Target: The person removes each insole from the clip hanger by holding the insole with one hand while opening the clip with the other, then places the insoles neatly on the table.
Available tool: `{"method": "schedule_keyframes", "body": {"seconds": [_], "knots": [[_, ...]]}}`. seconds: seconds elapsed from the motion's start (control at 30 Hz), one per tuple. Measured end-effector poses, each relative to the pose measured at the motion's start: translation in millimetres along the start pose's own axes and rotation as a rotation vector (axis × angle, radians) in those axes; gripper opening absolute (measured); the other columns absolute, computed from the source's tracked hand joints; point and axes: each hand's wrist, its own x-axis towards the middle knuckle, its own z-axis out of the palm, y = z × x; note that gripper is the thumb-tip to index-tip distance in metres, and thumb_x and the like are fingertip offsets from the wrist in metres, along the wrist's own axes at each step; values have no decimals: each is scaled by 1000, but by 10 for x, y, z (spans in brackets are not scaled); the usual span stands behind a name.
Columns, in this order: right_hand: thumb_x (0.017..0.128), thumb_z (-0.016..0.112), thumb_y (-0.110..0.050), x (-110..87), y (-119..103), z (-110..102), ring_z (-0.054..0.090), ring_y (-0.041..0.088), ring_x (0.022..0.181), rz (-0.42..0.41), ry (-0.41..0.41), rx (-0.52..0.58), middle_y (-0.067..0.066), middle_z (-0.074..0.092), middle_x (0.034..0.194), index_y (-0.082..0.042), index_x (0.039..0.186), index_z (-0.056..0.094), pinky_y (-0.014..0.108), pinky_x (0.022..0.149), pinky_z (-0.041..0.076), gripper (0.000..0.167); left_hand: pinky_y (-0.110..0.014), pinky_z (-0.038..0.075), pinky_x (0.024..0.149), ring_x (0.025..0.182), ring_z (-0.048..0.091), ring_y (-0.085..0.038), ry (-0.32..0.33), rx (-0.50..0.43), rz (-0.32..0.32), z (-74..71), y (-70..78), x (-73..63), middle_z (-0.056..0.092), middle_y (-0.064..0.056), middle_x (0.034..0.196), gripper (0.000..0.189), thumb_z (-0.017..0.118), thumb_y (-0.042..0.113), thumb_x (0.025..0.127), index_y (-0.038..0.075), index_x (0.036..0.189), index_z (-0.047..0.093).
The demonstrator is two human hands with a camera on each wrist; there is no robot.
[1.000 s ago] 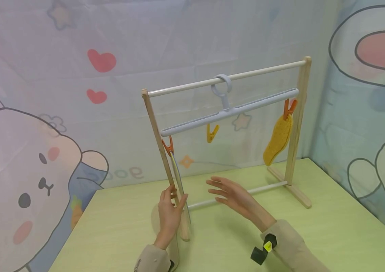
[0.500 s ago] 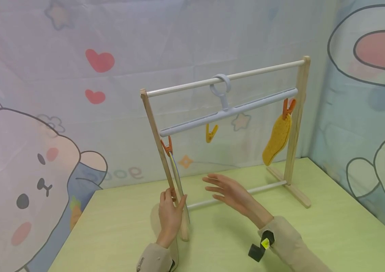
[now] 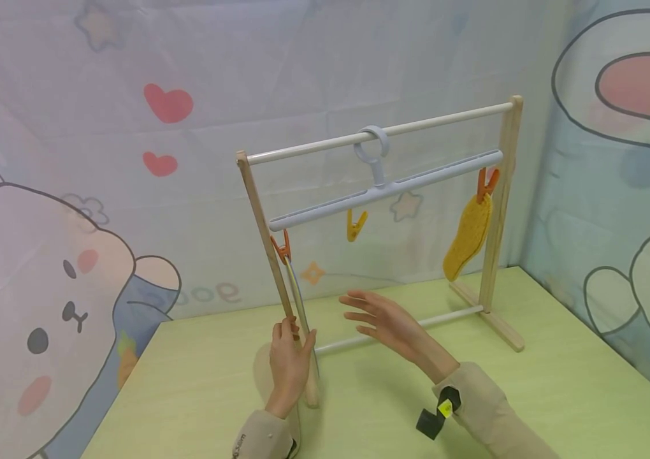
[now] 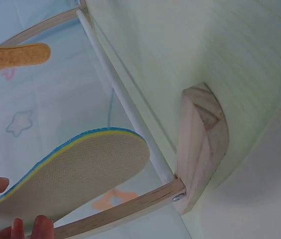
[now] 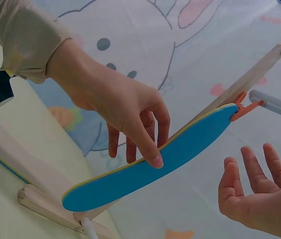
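Observation:
My left hand [image 3: 288,370] holds the edge of a blue insole [image 5: 155,167] with a yellow rim and beige back. The thumb lies on the blue face; the fingers are on the beige side. An orange clip [image 5: 244,106] at the left end of the grey hanger [image 3: 379,190] grips this insole's top, so it hangs beside the rack's left post. My right hand [image 3: 390,328] hovers in front of the rack, fingers spread and relaxed, touching nothing. At the hanger's right end a yellow insole [image 3: 468,236] hangs from another orange clip [image 3: 487,185].
The wooden rack [image 3: 499,204] has a white top rail [image 3: 445,120] and a lower white rod [image 3: 451,317]. A yellow clip [image 3: 355,226] hangs mid-hanger. Another beige insole [image 5: 6,149] lies on the table [image 3: 199,382] by the rack's left foot [image 3: 312,389]. A printed cloth stands behind.
My right hand has drifted slightly left and up. The left hand keeps its hold on the blue insole and has slipped down very slightly.

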Motion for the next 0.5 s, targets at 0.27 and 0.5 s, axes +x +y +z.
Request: {"method": "schedule_keyframes", "body": {"seconds": [0.27,0.5], "knots": [[99,26,-26,41,-41,31,40,19,123,-2,6,3,2,38,140,-24,120,48,41,104,25,31,-28,45,60,75,56,-20,14,20,15,19,7,-2,54,-12,87,34,67,12,78,-3,105,52],[99,26,-28,84,-70,60,41,16,121,4,10,12,-1,40,137,-24,120,48,36,101,29,30,-29,47,61,75,57,-21,23,20,19,9,36,1,56,-10,85,30,65,7,78,-1,105,53]]}}
